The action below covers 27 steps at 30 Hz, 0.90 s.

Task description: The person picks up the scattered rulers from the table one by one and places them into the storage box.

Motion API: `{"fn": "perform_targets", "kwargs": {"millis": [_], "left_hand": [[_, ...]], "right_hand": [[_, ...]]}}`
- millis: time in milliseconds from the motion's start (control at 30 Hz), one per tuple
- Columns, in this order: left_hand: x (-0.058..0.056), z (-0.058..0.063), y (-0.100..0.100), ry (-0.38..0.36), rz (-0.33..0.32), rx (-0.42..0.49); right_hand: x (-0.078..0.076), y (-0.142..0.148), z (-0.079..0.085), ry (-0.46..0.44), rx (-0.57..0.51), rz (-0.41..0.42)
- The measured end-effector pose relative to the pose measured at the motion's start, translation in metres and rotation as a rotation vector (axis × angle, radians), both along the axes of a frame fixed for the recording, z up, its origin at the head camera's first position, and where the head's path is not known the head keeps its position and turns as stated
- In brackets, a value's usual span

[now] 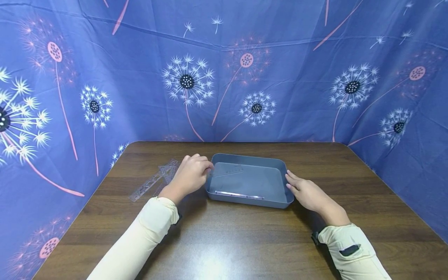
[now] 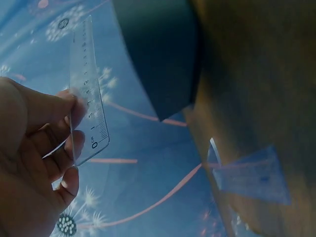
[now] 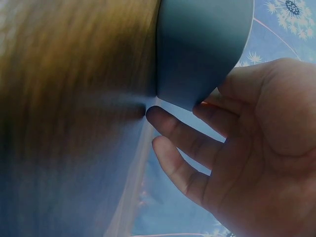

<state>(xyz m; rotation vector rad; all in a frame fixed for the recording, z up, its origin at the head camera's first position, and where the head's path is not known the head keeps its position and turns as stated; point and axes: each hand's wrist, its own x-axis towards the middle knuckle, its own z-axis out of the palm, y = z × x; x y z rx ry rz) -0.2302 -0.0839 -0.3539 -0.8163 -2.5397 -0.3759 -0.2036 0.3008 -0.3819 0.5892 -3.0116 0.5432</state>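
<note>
Ruler [image 2: 85, 64] is pinched in left hand [image 1: 191, 173], thumb against fingers near the zero end, long axis running rightward and slightly away over the left part of tray [image 1: 257, 182]; right hand [image 1: 309, 194], farther, fingers loosely extended, touches its right wall

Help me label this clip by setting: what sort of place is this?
Probably an indoor tabletop filming setup: dandelion-print fabric hangs behind and beside a wood-grain table bearing a gray tray.
</note>
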Motion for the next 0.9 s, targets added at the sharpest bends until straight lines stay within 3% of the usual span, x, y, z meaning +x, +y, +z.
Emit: {"fn": "perform_targets", "kwargs": {"millis": [233, 600, 767, 900], "left_hand": [[0.004, -0.012, 0.011, -0.096, -0.032, -0.066], [0.007, -0.023, 0.023, -0.155, -0.056, -0.094], [0.008, -0.025, 0.029, -0.154, -0.089, -0.079], [0.009, -0.025, 0.034, -0.209, -0.112, -0.096]], "right_hand": [[0.002, 0.000, 0.001, 0.019, -0.009, 0.019], [0.001, 0.001, 0.002, 0.025, -0.006, 0.026], [0.001, 0.002, 0.002, 0.022, -0.006, 0.024], [0.002, 0.002, 0.001, 0.016, -0.006, 0.019]]}}
